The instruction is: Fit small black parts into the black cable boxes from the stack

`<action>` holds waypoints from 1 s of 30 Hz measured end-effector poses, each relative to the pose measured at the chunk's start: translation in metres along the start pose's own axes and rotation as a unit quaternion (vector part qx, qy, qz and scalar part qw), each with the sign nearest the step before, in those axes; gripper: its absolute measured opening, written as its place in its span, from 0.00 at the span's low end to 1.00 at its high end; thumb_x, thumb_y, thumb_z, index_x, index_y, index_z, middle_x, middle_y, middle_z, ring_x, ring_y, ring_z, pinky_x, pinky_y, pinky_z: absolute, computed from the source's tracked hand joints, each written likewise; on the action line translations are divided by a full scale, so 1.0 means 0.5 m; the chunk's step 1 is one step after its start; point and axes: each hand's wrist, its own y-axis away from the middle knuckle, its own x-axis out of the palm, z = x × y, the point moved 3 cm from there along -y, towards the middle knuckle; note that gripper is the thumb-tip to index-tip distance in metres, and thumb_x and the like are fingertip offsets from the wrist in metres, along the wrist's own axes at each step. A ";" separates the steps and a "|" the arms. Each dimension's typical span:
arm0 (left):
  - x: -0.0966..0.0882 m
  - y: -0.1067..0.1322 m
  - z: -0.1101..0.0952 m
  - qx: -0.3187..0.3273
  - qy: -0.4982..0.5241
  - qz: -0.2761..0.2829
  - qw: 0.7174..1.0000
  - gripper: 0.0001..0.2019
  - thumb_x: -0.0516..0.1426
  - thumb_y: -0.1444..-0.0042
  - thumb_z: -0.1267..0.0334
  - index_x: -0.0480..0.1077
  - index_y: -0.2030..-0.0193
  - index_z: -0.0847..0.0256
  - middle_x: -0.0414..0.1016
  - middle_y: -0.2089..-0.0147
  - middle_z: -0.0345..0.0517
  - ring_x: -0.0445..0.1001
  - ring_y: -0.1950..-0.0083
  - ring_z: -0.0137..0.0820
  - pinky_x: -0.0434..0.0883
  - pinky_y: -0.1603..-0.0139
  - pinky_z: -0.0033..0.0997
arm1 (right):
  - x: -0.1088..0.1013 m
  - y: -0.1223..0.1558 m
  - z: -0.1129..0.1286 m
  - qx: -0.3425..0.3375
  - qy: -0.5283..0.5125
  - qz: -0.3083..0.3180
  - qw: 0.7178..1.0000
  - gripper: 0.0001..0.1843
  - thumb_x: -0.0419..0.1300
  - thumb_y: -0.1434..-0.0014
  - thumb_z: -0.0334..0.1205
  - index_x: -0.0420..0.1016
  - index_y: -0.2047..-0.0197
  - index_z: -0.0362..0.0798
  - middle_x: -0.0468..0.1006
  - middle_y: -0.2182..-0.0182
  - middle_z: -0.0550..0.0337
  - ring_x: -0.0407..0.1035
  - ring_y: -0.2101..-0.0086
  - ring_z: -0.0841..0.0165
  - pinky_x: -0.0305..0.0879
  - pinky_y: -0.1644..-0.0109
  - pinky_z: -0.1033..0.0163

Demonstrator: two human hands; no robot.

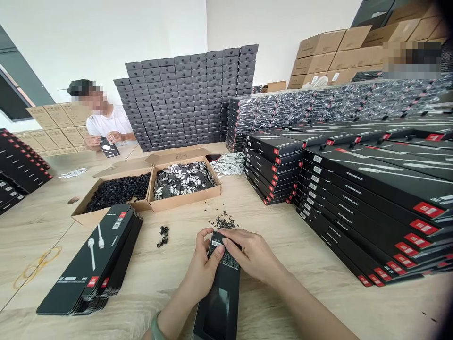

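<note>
A long black cable box with a window cut into its face lies before me, its far end slightly raised off the table. My left hand grips it from the left, thumb on the label near the far end. At that same end, my right hand pinches the edge, its thumb on the face and its fingertips partly hidden behind. Just past the fingers is a scatter of tiny black pieces. A few black plastic hangers lie to the left.
Flat black boxes are stacked at left. Open cartons hold black hangers and black-and-white tags. Tall black box stacks stand at right, white cables behind. Across the table, a person holds a black box.
</note>
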 end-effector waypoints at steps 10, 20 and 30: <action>-0.004 0.002 0.003 -0.030 -0.024 0.052 0.998 0.28 0.55 0.41 0.49 0.51 0.38 0.55 0.70 0.55 0.47 0.70 0.54 0.36 0.67 0.53 0.37 | 0.017 -0.010 -0.031 0.100 -0.084 -0.010 0.991 0.24 0.53 0.38 0.50 0.61 0.82 0.48 0.60 0.83 0.67 0.55 0.78 0.72 0.52 0.75 0.67; -0.005 0.003 -0.004 -0.006 -0.050 0.069 0.996 0.27 0.55 0.41 0.51 0.52 0.39 0.56 0.71 0.54 0.48 0.70 0.55 0.36 0.66 0.53 0.37 | 0.012 -0.015 -0.031 0.108 -0.160 0.022 0.981 0.22 0.57 0.42 0.51 0.68 0.81 0.46 0.62 0.82 0.67 0.56 0.78 0.73 0.52 0.75 0.67; -0.013 -0.004 -0.013 0.017 -0.045 0.059 0.997 0.19 0.55 0.40 0.53 0.60 0.46 0.56 0.70 0.58 0.45 0.67 0.56 0.33 0.64 0.53 0.34 | -0.007 -0.002 0.010 0.004 -0.105 0.034 0.994 0.22 0.47 0.33 0.50 0.76 0.68 0.49 0.76 0.70 0.57 0.69 0.66 0.64 0.63 0.60 0.61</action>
